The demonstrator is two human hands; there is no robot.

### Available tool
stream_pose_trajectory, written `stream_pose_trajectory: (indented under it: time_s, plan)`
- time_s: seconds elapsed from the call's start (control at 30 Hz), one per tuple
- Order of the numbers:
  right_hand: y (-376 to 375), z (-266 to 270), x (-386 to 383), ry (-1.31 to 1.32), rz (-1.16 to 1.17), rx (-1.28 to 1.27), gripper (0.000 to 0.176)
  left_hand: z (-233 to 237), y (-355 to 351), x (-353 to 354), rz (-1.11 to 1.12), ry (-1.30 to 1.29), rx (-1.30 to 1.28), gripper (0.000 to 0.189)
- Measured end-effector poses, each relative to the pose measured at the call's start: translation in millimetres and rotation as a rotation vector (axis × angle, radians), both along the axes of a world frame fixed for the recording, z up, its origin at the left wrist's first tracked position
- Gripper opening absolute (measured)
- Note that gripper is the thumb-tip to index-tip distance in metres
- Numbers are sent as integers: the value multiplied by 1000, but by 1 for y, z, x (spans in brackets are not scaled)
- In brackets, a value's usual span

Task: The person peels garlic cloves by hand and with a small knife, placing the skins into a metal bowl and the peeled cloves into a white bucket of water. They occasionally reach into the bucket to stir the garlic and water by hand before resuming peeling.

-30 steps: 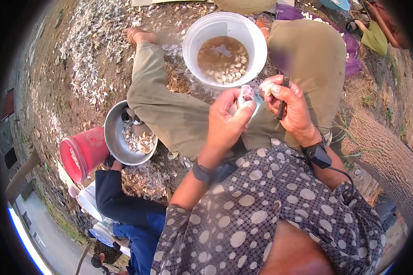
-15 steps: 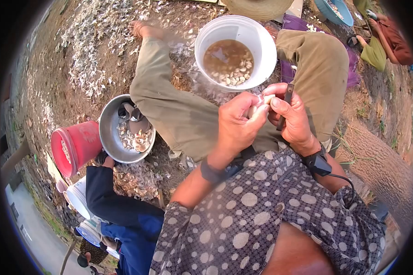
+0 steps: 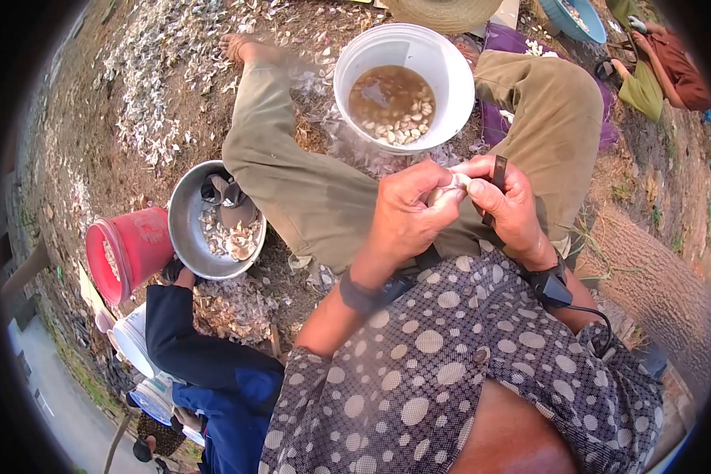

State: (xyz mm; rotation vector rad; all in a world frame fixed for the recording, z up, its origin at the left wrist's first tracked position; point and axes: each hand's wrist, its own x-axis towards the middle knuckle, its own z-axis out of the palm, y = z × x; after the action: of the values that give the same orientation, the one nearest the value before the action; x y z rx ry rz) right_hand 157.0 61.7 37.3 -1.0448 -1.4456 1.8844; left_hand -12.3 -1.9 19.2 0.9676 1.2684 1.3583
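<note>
Garlic piece (image 3: 453,183) sits between your hands: left hand (image 3: 415,207) grips it, right hand (image 3: 515,207) pinches its other end and clasps the dark tool (image 3: 498,172). Probably light, firm, slick-skinned, easily bruised. Hold by the sides, fingertips clear of the tool. White bucket (image 3: 455,87) just beyond your hands.

A rough tree trunk (image 3: 652,288) is filling the right side. A straw hat (image 3: 442,13) is showing at the top edge, near a purple cloth (image 3: 511,41). Someone in blue (image 3: 233,411) is sitting at lower left.
</note>
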Motion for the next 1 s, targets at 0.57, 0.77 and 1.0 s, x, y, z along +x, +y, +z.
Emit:
stream_pose_trajectory:
  time_s: [0.57, 0.77, 1.0]
  plan:
    - [16, 0, 21, 251, -96, -370, 15, 3, 13, 13, -184, -490, -266, 6]
    - [21, -11, 37, 387, -179, -467, 11, 6, 18, 21, -158, -540, -291, 6]
    - [73, 24, 103, 497, -546, -178, 16, 3, 31, 28, -233, 6, -573, 12]
